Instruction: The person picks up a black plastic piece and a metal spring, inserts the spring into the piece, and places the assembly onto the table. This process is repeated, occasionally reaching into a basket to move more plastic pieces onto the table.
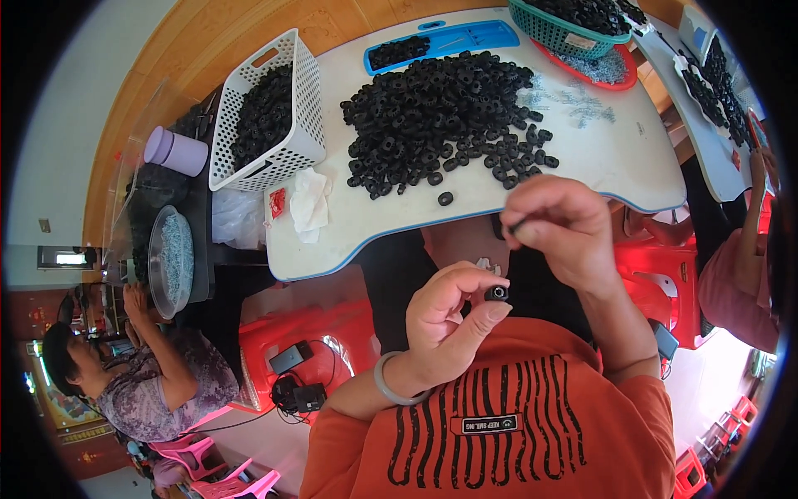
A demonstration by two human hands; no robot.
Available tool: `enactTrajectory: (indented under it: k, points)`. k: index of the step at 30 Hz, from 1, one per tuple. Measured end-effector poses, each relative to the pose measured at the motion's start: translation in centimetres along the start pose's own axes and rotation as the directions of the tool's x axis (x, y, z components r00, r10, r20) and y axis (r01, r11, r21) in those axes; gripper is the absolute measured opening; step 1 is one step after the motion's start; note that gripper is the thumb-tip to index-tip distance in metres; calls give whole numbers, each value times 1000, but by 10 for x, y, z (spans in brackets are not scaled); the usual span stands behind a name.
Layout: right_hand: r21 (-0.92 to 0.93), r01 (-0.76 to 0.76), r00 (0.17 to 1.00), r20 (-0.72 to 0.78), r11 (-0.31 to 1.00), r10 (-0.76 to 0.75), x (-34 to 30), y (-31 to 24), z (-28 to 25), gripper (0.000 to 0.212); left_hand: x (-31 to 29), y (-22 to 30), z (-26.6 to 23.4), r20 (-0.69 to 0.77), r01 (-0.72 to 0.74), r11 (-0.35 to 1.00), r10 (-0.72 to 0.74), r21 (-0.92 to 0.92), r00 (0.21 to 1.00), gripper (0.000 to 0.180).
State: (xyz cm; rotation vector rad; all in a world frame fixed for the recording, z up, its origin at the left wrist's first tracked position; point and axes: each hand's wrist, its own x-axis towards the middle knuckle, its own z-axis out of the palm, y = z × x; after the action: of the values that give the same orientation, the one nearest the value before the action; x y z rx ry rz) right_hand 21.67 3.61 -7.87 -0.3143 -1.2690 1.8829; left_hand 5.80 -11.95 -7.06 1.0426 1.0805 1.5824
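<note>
In the head view, the left hand (449, 320) has thumb and forefinger clamped on a short black tube (497, 293), its open end showing, held in front of the person's orange shirt (499, 391). The right hand (573, 233), raised higher and near the edge of the white surface (374, 218), pinches a small dark piece (519, 225), mostly hidden by the fingers. Beyond the hands, a large pile of black rings (432, 116) covers the middle of the surface, with one loose ring (445, 199) near the front edge. Left of the pile stand a white basket (309, 133) of black parts and a crumpled tissue (310, 204). Behind it lies a blue tray (490, 35); at the far right, a green basket (544, 32) overlaps a red tray (625, 76).
</note>
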Motion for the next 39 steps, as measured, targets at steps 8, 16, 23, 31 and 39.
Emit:
enactTrajectory:
  k: [8, 16, 23, 31, 39]
  points:
    - [-162, -37, 987, 150, 986, 61, -23, -49, 7, 31, 15, 2, 3, 103, -154, 956, 132, 250, 986, 21]
    - [-335, -10, 987, 148, 942, 63, -26, -45, 13, 33, 14, 15, 6, 137, -236, 873, 195, 426, 971, 20]
    - [-419, 38, 980, 194, 907, 48, -21, -49, 13, 24, 10, 16, 5, 135, -242, 863, 203, 443, 970, 20]
    - [-426, 161, 955, 296, 890, -31, -21, -55, 11, 19, 12, 29, 7, 223, -310, 832, 230, 460, 947, 21]
    - [-363, 212, 931, 359, 907, -74, -20, -62, 13, 19, 7, 48, 12, 287, -320, 777, 186, 542, 940, 25]
